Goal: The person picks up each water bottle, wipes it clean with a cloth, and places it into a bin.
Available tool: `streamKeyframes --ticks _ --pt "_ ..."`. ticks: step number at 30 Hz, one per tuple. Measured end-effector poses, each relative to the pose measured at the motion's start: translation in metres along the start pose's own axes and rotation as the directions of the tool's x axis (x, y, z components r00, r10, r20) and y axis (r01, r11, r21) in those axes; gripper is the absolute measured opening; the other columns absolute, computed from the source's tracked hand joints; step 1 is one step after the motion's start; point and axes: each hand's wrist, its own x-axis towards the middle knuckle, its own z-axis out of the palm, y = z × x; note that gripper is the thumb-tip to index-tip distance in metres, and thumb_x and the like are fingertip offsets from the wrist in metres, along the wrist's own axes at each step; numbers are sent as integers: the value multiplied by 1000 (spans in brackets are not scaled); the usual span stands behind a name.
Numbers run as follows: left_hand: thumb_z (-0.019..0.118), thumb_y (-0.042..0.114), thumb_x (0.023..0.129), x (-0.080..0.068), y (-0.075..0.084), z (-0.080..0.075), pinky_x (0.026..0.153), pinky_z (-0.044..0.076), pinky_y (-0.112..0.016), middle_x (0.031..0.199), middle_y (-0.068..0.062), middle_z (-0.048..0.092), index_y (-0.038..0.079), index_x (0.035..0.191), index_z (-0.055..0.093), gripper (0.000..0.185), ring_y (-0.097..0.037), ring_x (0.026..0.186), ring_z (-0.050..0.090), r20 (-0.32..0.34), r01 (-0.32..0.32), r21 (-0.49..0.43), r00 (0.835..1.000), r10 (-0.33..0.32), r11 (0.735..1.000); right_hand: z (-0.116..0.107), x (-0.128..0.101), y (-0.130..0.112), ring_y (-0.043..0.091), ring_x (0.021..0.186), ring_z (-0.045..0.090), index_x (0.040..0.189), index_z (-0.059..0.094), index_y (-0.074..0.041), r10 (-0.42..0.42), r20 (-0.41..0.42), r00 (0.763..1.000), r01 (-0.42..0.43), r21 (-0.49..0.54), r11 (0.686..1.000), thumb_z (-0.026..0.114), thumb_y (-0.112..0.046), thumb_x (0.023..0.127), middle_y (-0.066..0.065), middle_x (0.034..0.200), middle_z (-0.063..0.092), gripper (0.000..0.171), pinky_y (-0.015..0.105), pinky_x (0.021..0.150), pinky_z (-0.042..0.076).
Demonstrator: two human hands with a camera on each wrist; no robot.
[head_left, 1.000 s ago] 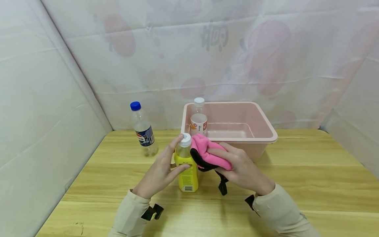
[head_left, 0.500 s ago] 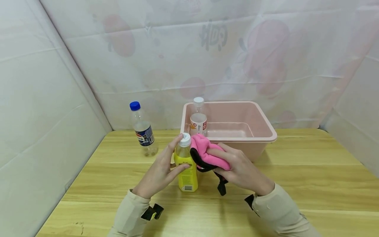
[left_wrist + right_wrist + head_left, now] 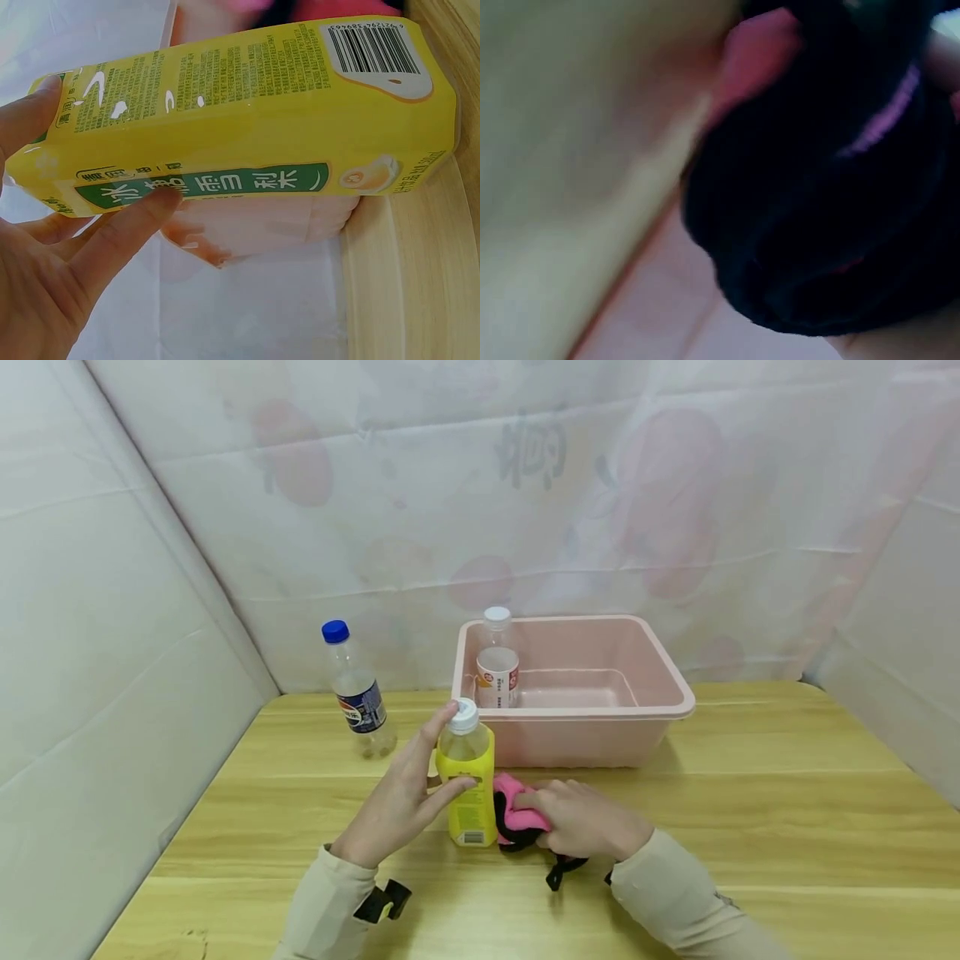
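A yellow-labelled drink bottle (image 3: 471,806) with a white cap stands upright near the table's middle. My left hand (image 3: 401,797) holds it, one finger up at the cap and the thumb across the front. The left wrist view shows the bottle's label and barcode (image 3: 375,52) close up, with fingers (image 3: 124,232) along its side. At the bottle's lower right side, my right hand (image 3: 588,820) grips a bunched pink cloth (image 3: 508,787) with black edging and a dangling black strap. The black part of the cloth (image 3: 802,225) fills much of the blurred right wrist view.
Behind the hands stands a pink plastic basin (image 3: 577,739). Inside its left end is a clear bottle (image 3: 498,677) with a white cap. Further left, a clear cola bottle (image 3: 362,706) with a blue cap stands on the wooden table (image 3: 787,793). White fabric (image 3: 420,518) hangs behind.
My right hand has moved the pink cloth down from the bottle's neck toward its lower side. The left hand keeps its hold and the yellow bottle stays in place.
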Motion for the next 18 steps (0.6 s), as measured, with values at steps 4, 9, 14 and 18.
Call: streamKeyframes --ticks 4,9,14,18 --pt "74 7 93 1 -1 -1 89 59 -40 155 -28 35 10 159 19 86 -43 132 49 -6 -17 33 1000 17 999 5 1 1 8 72 52 106 70 -12 15 25 1000 -15 -10 1000 81 0 76 -5 91 63 34 31 66 49" --pt "74 8 93 1 -1 0 88 60 -39 155 -28 36 10 159 18 87 -43 131 50 -5 -19 41 1000 19 999 4 1 3 7 72 51 103 70 -14 1 18 1000 -1 -27 1000 80 1 75 -6 89 62 33 30 65 48" --pt "73 7 93 0 0 1 84 61 -36 154 -29 36 10 160 18 87 -44 130 50 1 -14 29 1000 14 999 -1 -2 1 7 69 51 104 71 -13 -30 -1 1000 30 -78 996 81 -1 75 -6 87 60 33 29 63 49" --pt "73 7 93 1 1 1 84 61 -36 155 -28 35 10 160 18 87 -43 132 49 0 -11 28 1000 11 1000 -9 -6 -2 7 68 53 106 72 -13 -67 -81 994 58 -111 992 81 -2 75 -6 87 60 34 28 60 50"
